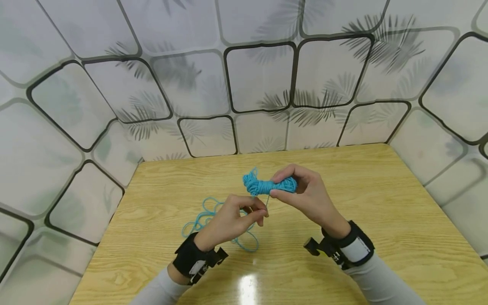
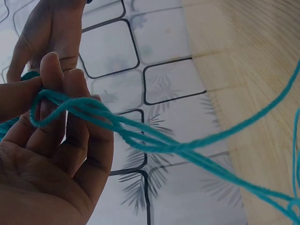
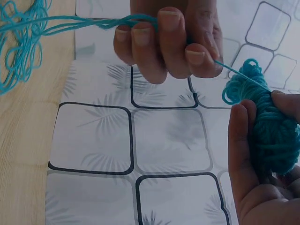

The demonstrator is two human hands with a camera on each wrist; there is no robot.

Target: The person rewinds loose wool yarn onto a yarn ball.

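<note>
A small bundle of blue yarn (image 1: 263,186), wrapped round its middle with loops at the left end, is held above the table by my right hand (image 1: 305,192), thumb on the near side and fingers behind. Just left of and below it, my left hand (image 1: 238,216) pinches the yarn strand (image 3: 239,75) between thumb and forefinger. That strand runs taut to the bundle in the right wrist view. From the left hand's fingers, several slack strands (image 2: 187,150) trail down to a loose heap of blue yarn (image 1: 200,222) on the table, partly hidden behind the left hand.
The wooden table (image 1: 381,203) stands against a patterned wall covering (image 1: 259,80) with dark rounded outlines and leaf prints. Each wrist wears a black strap with a small camera mount (image 1: 312,246). The loose yarn lies under the left forearm's far side.
</note>
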